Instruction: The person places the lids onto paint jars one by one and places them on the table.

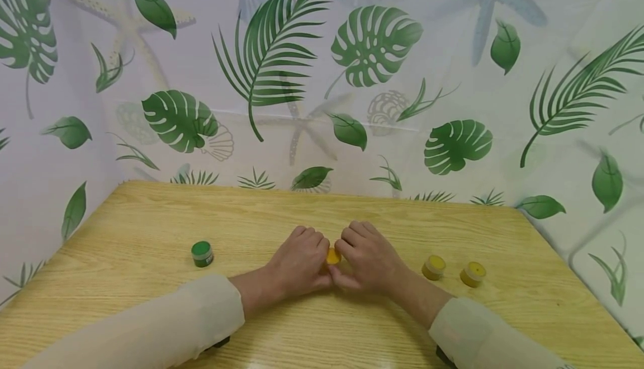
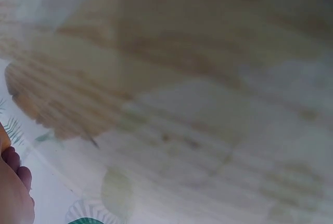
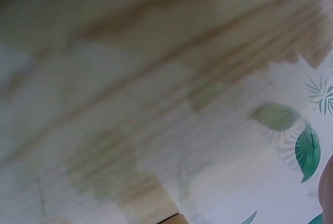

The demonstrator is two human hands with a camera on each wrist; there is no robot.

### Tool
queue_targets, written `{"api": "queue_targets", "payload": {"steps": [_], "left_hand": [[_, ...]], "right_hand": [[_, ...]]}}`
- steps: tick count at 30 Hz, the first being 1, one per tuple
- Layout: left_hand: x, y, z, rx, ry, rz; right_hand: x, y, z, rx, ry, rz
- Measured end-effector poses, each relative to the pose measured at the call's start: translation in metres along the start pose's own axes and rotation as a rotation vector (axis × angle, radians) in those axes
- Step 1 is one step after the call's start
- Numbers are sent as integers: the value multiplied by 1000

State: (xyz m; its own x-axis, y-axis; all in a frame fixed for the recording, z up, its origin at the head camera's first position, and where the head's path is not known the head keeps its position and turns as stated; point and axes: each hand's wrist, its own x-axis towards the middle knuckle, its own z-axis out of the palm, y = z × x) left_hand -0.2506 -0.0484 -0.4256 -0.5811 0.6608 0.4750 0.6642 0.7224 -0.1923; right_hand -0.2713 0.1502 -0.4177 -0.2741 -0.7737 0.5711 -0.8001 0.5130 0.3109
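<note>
Over the middle of the table, both hands meet around a small orange-yellow jar (image 1: 333, 256), most of which the fingers hide. The left hand (image 1: 301, 258) grips it from the left with curled fingers, and the right hand (image 1: 369, 257) grips it from the right. Their thumbs come together on the near side. Only part of the left hand (image 2: 14, 193) shows at the edge of the left wrist view. A sliver of the right hand (image 3: 327, 195) appears in the right wrist view.
A green-lidded jar (image 1: 202, 254) stands left of the hands. To the right are two yellow jars, one nearer (image 1: 434, 267) and another yellow jar (image 1: 473, 274) beyond it. Leaf-printed sheeting (image 1: 312, 50) rises behind the wooden table (image 1: 282, 335).
</note>
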Motion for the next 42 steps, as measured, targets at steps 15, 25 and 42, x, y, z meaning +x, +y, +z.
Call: {"api": "queue_targets", "payload": {"steps": [15,25,42], "left_hand": [[-1,-1,-1,17,-9,6],[1,-1,-1,-27,6,-8],[0,0,-1,0,6,15]], "right_hand": [[1,2,-1,17,11,21],[1,0,-4,-6,-54,5],[0,-2,-3,-12,-61,21]]}}
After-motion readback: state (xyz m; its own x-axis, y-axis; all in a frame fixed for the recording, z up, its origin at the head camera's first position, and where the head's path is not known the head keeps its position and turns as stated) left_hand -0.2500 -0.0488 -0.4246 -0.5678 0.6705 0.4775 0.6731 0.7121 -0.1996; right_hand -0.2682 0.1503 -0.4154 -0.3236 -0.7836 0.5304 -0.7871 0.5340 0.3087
